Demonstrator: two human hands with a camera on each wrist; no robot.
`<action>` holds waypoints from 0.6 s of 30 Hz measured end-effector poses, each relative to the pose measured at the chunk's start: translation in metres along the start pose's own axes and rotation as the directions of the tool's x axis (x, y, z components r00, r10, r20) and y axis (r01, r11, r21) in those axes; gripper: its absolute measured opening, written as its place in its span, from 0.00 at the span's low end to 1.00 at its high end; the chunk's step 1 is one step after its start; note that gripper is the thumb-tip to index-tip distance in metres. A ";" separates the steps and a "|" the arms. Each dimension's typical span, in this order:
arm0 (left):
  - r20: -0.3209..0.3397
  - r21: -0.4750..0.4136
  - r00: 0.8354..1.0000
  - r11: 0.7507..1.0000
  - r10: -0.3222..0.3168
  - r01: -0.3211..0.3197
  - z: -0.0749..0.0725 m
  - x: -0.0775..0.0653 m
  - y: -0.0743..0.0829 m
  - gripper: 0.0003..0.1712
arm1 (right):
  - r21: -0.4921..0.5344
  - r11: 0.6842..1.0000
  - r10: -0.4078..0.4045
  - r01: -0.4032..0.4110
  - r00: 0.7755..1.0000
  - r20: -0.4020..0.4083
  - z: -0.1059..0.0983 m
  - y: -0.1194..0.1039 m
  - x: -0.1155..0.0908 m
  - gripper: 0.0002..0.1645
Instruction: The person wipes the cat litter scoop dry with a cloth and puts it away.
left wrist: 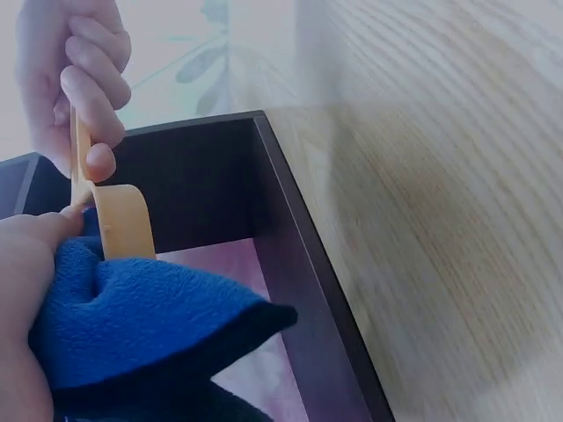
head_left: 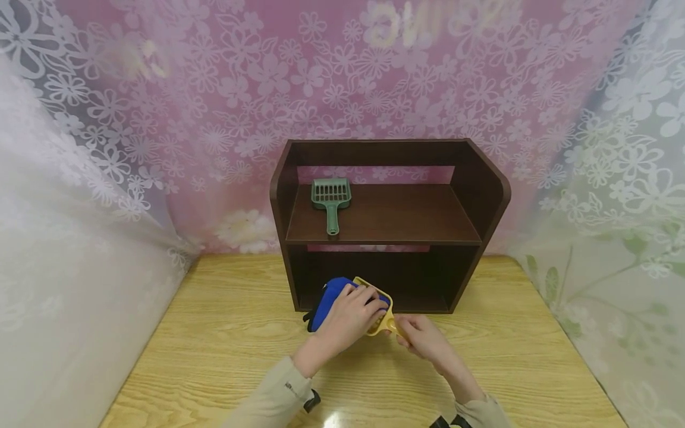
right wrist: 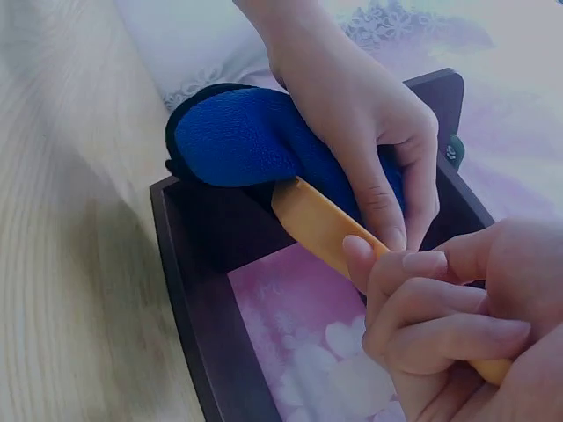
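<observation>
Left sleeve (head_left: 275, 392) nearest | right hand (head_left: 423, 337) grasps yellow scoop (right wrist: 317, 227) by its handle, likely steadying it | left hand (head_left: 348, 315) clasps blue cloth (right wrist: 233, 141) against scoop's head | scoop toward desk's (head_left: 230, 315) back edge, before shelf (head_left: 382, 242)

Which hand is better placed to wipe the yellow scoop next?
Probably the left hand: it holds the blue cloth against the yellow scoop, while the right hand grips the scoop's handle.

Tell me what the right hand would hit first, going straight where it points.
Beyond the yellow scoop it grips, probably the left hand holding the blue cloth, though depth is unclear.
</observation>
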State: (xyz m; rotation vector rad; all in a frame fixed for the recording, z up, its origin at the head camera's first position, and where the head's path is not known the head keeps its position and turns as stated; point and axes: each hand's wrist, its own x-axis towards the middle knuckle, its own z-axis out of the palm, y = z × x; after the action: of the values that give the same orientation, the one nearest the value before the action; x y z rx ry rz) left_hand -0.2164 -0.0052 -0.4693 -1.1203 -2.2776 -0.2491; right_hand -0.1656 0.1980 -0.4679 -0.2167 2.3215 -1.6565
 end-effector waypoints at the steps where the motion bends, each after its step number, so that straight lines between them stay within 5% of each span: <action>1: -0.005 0.007 1.000 1.000 0.006 -0.006 0.001 0.000 -0.001 0.08 | -0.005 1.000 -0.005 0.005 1.000 -0.002 0.001 0.000 0.000 0.24; 10: -0.120 0.111 0.993 0.994 0.010 0.004 0.006 -0.003 -0.028 0.06 | 0.017 1.000 -0.014 0.015 0.999 -0.040 0.006 0.001 -0.002 0.23; 18: -0.213 0.035 0.973 0.994 -0.092 0.102 0.001 -0.004 -0.048 0.05 | 0.054 0.998 0.023 -0.021 0.999 -0.037 0.001 0.004 -0.007 0.24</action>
State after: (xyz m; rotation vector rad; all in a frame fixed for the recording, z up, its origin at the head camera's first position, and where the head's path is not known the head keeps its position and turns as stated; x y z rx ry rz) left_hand -0.2516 -0.0382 -0.4683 -0.9143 -2.1399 -0.3370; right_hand -0.1585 0.2001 -0.4709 -0.1501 2.2947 -1.7243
